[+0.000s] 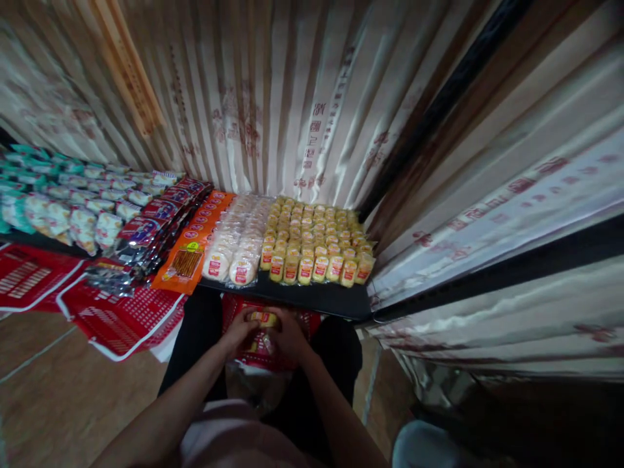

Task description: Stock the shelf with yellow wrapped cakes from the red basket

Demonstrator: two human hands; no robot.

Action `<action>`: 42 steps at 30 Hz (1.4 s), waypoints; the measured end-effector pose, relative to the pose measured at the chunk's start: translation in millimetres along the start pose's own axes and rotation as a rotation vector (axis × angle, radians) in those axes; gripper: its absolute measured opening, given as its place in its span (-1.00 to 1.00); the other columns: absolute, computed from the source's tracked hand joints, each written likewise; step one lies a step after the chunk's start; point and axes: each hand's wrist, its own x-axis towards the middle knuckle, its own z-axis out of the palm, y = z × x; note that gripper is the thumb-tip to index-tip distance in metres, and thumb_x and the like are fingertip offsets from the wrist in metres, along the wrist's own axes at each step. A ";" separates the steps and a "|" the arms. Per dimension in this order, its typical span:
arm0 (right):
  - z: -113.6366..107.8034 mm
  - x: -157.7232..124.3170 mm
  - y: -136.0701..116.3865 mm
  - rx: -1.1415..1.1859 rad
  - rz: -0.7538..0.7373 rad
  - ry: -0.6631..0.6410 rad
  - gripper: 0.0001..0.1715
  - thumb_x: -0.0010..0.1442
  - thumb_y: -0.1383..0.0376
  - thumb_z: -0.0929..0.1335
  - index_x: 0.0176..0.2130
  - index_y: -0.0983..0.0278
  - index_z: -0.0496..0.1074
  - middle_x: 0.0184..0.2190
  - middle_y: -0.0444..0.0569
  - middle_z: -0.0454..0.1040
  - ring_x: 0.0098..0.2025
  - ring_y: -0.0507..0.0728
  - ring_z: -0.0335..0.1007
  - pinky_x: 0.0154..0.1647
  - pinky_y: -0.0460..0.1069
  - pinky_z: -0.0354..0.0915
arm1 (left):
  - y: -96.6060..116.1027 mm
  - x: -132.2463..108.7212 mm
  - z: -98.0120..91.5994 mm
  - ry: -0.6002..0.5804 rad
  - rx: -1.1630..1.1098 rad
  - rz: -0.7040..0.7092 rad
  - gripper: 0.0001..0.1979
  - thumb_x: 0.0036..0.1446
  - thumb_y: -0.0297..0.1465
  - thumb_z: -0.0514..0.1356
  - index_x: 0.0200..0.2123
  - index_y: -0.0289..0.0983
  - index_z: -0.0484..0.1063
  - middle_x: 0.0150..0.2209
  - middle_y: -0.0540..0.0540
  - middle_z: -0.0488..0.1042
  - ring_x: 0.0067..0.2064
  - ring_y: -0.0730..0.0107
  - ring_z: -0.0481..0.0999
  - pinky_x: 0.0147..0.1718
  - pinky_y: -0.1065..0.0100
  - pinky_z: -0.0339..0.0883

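Curtain (287,97), pleated, pale, printed in reddish characters: hangs behind the shelf and along its right side, limiting reach that way.

Shelf (312,298), black: carries the wrapped goods; its front edge lies just beyond the hands.

Red baskets (121,312), white-rimmed: below the shelf's front edge, toward its left end.

Dark-trousered legs (336,344): either side of the hands, narrowing elbow room.

Red container (312,322): between the legs, beneath the hands, under the front edge; contents mostly hidden.

White patterned packets (82,224): rows, left part of the shelf, with green-and-white ones further left.

Yellow packets (316,250): close rows at the right end, reaching the right front corner.

Dark glossy pouches (151,218): overlapping stack, left of centre, some overhanging the front edge.

Round white packets (229,250): two columns beside the yellow rows.

Orange snack bag (188,257): flat, its lower end past the front edge.

Left hand (238,331), right hand (287,335): each grip clamped on one packet, from opposite ends.

Yellow-wrapped packet (264,318), red-labelled: held above the container. Probably light, soft, crushable; wrapper likely slick. Best taken lightly by both ends.
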 end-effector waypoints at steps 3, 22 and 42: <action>-7.8 -4.7 -9.1 -0.013 -0.042 -0.008 -0.45 -0.09 0.48 0.32 -0.04 0.25 0.37 -0.08 0.02 0.41 -0.04 0.13 0.32 0.01 0.03 0.22 | 9.1 -11.2 0.8 -0.036 0.034 0.046 -0.57 -0.19 -0.51 0.26 -0.16 -0.31 0.29 -0.32 -0.07 0.48 -0.34 0.42 0.48 -0.32 0.42 0.35; -10.2 3.5 -37.2 0.329 -0.001 0.082 -0.68 0.03 0.31 0.31 -0.15 0.21 0.36 -0.22 -0.06 0.51 -0.21 0.09 0.45 -0.23 -0.04 0.37 | 35.9 -3.2 4.5 0.071 0.429 0.535 -0.41 -0.16 -0.38 0.23 0.02 -0.34 0.26 -0.23 -0.09 0.38 -0.26 0.35 0.44 -0.19 0.23 0.37; 0.4 53.5 -49.4 -0.029 -0.146 0.502 -0.54 0.13 0.35 0.17 0.02 0.31 0.33 -0.17 0.11 0.42 -0.27 0.09 0.38 -0.19 0.01 0.38 | 84.0 4.8 27.8 0.384 0.887 0.701 -0.75 0.07 -0.37 0.05 -0.16 -0.29 0.32 -0.27 -0.11 0.39 -0.24 0.28 0.44 -0.19 0.25 0.33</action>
